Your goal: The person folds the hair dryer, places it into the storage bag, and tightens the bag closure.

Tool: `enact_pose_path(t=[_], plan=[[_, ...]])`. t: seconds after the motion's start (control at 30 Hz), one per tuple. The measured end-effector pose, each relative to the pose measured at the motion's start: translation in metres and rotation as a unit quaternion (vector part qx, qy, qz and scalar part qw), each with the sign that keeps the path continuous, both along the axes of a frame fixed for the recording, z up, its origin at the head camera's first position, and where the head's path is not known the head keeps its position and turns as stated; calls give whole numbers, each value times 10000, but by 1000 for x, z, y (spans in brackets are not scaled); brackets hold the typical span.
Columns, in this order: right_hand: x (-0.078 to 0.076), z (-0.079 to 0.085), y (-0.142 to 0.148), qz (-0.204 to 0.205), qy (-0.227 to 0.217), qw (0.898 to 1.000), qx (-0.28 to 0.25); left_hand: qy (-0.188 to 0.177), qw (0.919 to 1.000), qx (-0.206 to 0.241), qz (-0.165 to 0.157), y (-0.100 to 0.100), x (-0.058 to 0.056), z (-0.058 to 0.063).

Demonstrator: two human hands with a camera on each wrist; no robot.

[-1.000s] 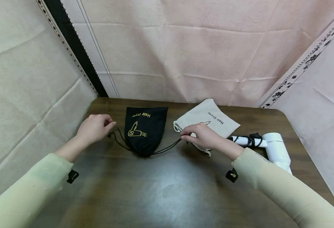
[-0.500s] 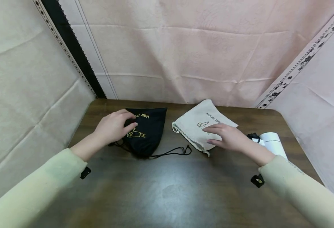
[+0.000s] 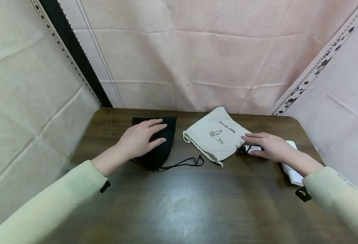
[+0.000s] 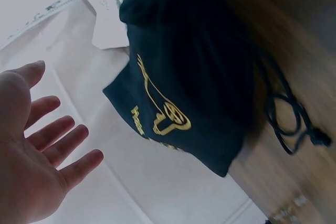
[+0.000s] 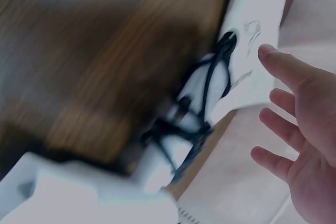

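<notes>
We spread empty fingers — left hand (image 3: pixel 137 138) over the left bag (image 3: pixel 164 148), right hand (image 3: pixel 273 147) over the dryer (image 3: pixel 293 175) — its cord (image 5: pixel 195 136) wound likely for tidiness.

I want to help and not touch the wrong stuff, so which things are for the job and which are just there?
Probably for the job:
black drawstring bag, by the left hand
white hair dryer, by the right hand
pale bag marked Hair Dryer, between the hands

Just there:
brown table, underneath
pale cloth, hanging behind
</notes>
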State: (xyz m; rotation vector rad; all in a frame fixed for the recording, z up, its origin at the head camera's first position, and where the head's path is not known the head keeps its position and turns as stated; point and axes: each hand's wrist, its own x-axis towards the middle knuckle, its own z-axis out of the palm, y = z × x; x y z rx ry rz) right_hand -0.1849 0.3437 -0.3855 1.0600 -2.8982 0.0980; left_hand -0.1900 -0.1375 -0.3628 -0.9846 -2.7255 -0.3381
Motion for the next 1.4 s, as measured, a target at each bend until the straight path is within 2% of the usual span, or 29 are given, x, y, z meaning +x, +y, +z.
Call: enact_pose_path(t=[0.2,0.43,0.67,0.9,1.1,1.3,1.4], plan=[[-5,-8,21,-124,-262,9994,208,135,9999,18,-88,14,7,-4],[-6,-20,31,-242,-516,9977,365,169,9995,-78,-254,27,18,-11],[-7,-27,34,-94,-335,9988,353,225,9991,-77,-339,30,24,-15],[-7,-32,38,-105,-78,9994,321,86,9993,-100,-346,28,28,-17],[-6,-31,44,-463,123,9982,357,49,9993,-59,-368,27,28,-20],[-10,-32,46,-919,-80,9942,557,-71,9996,-69,-265,25,30,-23],[-10,-34,45,-1003,-286,9933,500,-133,9996,-100,-215,25,31,-24]])
